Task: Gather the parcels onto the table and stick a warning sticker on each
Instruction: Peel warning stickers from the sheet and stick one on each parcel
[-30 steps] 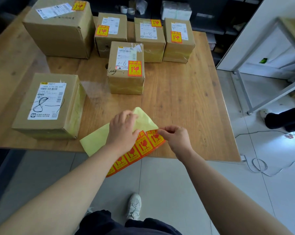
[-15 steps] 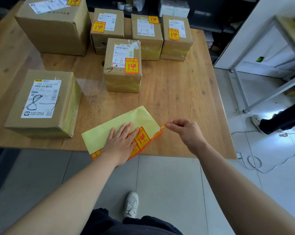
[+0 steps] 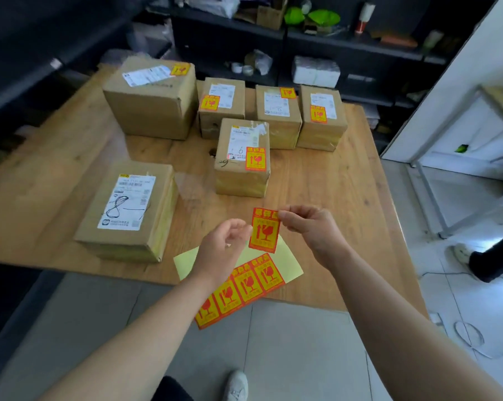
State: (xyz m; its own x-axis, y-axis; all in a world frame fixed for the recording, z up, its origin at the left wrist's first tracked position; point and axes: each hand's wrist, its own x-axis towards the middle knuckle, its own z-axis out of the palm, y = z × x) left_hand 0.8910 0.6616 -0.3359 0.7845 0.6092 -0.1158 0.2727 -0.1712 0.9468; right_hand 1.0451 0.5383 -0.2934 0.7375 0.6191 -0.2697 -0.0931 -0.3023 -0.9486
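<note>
One brown cardboard parcel with a white shipping label, at the near left of the wooden table, shows no warning mark on the faces I can see; the other five boxes further back each carry one. I'd guess that's where the loose red-and-yellow fragile warning sticker is headed.

Trouble could come from the glue side. With the sticker hanging free in the air, it may curl and fold onto itself, or catch on a finger and go down creased or crooked. The yellow backing sheet with four remaining stickers juts over the table's near edge, so a brush from a forearm might knock it to the floor.

Her right hand pinches the sticker's top right corner between thumb and forefinger, the rest dangling below. The left hand is half curled, its fingertips just at the sticker's left edge; whether they actually grip it, I cannot tell.
</note>
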